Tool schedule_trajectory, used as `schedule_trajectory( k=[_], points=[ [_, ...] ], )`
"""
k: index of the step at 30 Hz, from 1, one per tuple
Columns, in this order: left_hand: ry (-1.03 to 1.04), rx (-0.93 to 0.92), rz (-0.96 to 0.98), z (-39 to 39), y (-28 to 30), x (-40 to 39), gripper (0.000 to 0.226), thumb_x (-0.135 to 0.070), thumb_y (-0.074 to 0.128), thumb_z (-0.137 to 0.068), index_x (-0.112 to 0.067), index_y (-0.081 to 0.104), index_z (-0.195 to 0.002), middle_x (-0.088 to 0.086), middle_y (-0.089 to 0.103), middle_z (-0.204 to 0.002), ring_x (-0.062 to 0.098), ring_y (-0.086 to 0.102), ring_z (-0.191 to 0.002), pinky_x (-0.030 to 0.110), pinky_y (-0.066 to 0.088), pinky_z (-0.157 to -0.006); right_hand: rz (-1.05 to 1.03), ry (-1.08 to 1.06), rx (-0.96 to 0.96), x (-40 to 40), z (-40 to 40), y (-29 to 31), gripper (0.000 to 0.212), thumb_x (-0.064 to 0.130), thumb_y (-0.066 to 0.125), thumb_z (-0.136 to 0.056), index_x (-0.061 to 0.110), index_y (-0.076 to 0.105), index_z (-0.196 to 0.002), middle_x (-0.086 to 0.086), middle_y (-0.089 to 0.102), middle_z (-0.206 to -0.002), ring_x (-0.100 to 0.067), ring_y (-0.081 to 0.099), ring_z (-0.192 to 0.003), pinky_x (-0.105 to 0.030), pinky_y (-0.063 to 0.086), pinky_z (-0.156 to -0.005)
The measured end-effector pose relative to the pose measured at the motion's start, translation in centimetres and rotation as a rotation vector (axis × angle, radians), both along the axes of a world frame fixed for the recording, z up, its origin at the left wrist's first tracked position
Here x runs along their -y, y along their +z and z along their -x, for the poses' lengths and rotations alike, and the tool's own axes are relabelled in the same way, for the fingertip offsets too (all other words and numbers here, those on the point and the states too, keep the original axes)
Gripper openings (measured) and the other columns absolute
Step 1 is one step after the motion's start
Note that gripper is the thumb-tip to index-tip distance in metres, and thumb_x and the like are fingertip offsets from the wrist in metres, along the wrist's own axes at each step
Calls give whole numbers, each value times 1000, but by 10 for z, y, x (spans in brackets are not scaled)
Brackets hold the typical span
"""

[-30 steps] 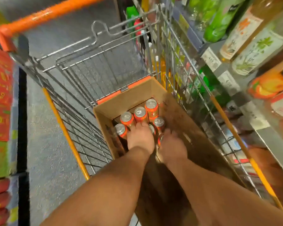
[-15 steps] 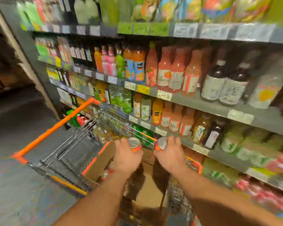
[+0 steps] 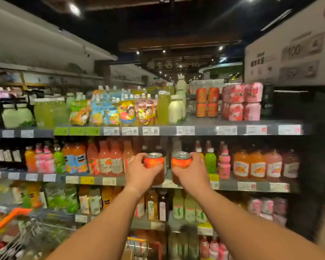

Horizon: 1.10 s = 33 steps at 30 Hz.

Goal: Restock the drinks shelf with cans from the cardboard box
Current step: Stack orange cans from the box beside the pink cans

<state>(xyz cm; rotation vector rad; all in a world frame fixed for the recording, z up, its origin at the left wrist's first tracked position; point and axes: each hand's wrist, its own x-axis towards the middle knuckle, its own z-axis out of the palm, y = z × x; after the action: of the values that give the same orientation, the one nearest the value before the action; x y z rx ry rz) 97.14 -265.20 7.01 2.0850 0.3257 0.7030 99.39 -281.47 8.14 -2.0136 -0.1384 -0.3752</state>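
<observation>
Both bare arms reach forward from the bottom of the frame toward the middle of the picture, almost parallel, with the backs of the hands turned to the camera. The left hand (image 3: pixel 141 172) has its grip closed around a small orange metal can with a silver top (image 3: pixel 153 162); the fingers curl around its side and the can stands upright. The right hand (image 3: pixel 190 173) holds a second orange can of the same kind (image 3: pixel 181 160) in the same way, also upright. So there are two cans, one in each hand, close beside each other but not touching, in the centre of the frame.

The cans are held in front of the grey metal drinks shelf (image 3: pixel 195 130), at the level of its second row of bottles. On the top board, in the upper right of the frame, stand four stacked orange cans (image 3: pixel 207 102), two over two, possibly the same kind, though the view is blurred there. In the lower left corner a wire shopping cart with an orange handle (image 3: pixel 9 216) is partly visible.
</observation>
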Motion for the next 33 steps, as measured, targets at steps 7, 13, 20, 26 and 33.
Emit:
schedule_trajectory(
  k=[7, 13, 20, 26, 33],
  points=[
    [-198, 144, 15, -18, 69, 77, 60, -53, 81, -64, -25, 65, -113, -3, 65, -109, 15, 64, -99, 38, 53, -94, 17, -125, 104, 80, -5, 59, 67, 41, 72, -72, 32, 49, -135, 3, 49, -126, -18, 52, -108, -30, 43, -88],
    [-249, 198, 25, -40, 109, 107, 44, -56, 80, -63, -37, 56, -95, -2, 67, -107, 17, 66, -95, 41, 56, -91, -24, -245, 162, 118, -13, 91, 66, 43, 74, -72, 30, 52, -132, 4, 56, -118, -18, 57, -102, -34, 48, -86],
    [-256, 223, 66, -83, 135, 126, 44, -66, 69, -48, -42, 60, -83, -3, 71, -101, 16, 69, -90, 43, 59, -86, -51, -251, 200, 130, -41, 112, 50, 47, 72, -69, 35, 55, -114, 6, 64, -107, -19, 61, -96, -40, 53, -87],
    [-208, 240, 27, -140, 150, 139, 57, -60, 76, -56, -33, 68, -106, -4, 70, -104, 16, 69, -92, 42, 58, -89, -19, -157, 258, 135, -94, 134, 38, 36, 74, -77, 42, 47, -103, 17, 58, -91, -13, 60, -90, -40, 54, -85],
    [-145, 193, 23, -205, 172, 149, 22, -34, 84, -75, -27, 65, -84, -4, 74, -91, 20, 68, -87, 33, 55, -80, 45, -160, 270, 130, -183, 147, 51, 33, 73, -79, 26, 53, -126, 7, 63, -112, -18, 59, -98, -34, 51, -82]
  ],
)
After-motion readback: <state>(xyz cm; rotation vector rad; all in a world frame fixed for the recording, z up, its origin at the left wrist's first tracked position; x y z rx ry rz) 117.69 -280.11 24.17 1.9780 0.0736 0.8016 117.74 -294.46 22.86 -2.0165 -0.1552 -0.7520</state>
